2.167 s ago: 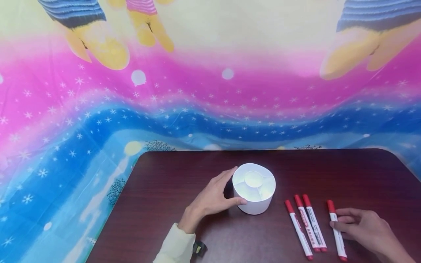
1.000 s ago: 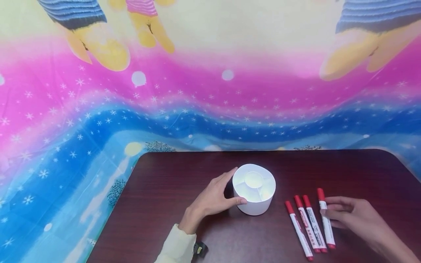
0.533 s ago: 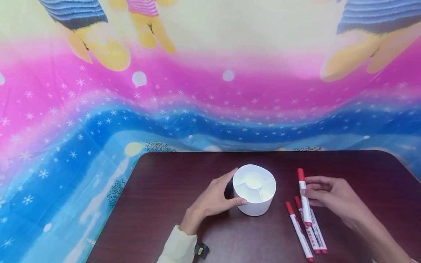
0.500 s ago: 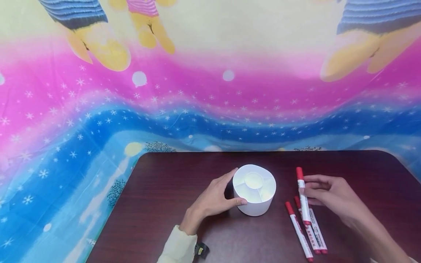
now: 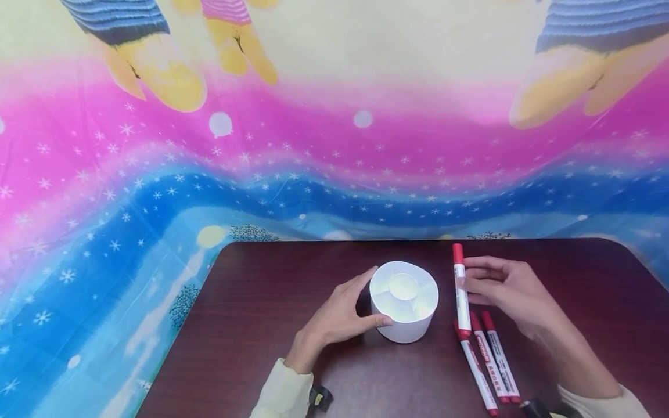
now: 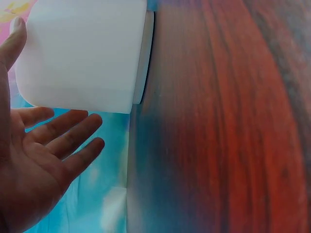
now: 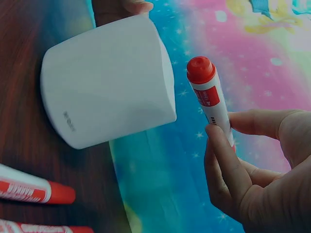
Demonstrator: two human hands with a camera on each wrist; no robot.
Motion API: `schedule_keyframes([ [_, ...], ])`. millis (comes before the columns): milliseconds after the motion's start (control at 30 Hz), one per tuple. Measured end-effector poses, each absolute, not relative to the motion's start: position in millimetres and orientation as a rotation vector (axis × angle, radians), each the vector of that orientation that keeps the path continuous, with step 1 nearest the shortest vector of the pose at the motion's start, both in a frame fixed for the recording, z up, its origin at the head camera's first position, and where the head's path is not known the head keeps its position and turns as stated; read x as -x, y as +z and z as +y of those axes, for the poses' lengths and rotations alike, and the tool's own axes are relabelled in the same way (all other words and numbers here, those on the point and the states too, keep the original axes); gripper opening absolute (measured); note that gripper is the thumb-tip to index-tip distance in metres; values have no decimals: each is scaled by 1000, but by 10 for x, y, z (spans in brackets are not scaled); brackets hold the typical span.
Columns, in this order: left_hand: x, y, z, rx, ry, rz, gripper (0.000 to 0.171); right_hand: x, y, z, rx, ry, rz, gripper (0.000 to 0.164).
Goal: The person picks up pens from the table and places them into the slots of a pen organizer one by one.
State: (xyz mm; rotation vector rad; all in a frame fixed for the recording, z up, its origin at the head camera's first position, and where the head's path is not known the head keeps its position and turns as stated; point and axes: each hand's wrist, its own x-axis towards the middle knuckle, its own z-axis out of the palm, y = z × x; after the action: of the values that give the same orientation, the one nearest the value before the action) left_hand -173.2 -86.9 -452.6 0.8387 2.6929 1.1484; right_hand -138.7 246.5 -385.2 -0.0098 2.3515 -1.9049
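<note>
Steadying the Container and Carrying a Marker

Reading the dark wooden table (image 5: 261, 290) from its left edge, I see the left hand (image 5: 336, 312) first. It is loosely opened: straight thumb and fingers lie along the white divided container (image 5: 405, 332), thumb on the near wall. The container stands upright about midway between the left and right edges, set back from the far edge. Light, even contact should suffice here; a hard push could slide it.

Just right of the container, and apart from it, the held marker (image 5: 462, 310) is raised above the surface, red cap uppermost as I see it. Its lower end overlaps the cap of the left lying marker (image 5: 476, 367); whether they touch, I cannot tell. Next come the middle marker (image 5: 489, 367) and the right marker (image 5: 502, 361), lying side by side, caps toward the far edge.

Farthest right, the right hand (image 5: 509, 290) pinches the held marker's barrel between thumb and fingers. For good control, hold the pinch near mid-length, lift enough to clear the caps below and the container's rim, and turn the wrist slowly so the barrel does not roll in the fingertips
</note>
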Motion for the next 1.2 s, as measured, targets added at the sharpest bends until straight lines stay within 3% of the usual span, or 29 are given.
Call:
schedule_keyframes([
  [167,1724,-4487,-895,-779,1148,2718,102,1419,-3817,2457,20,-1979,2322,41],
  [467,1708,-4499,-862,-833,1140,2712,105,1449,-3751,2422,28,-2076,2295,43],
  [767,1711,-4505,-849,-864,1160,2728,103,1490,-3697,2343,48,-2113,2331,61],
  [1200,1704,-4521,-852,-861,1199,2718,98,1483,-3797,2269,79,-2386,2161,41],
])
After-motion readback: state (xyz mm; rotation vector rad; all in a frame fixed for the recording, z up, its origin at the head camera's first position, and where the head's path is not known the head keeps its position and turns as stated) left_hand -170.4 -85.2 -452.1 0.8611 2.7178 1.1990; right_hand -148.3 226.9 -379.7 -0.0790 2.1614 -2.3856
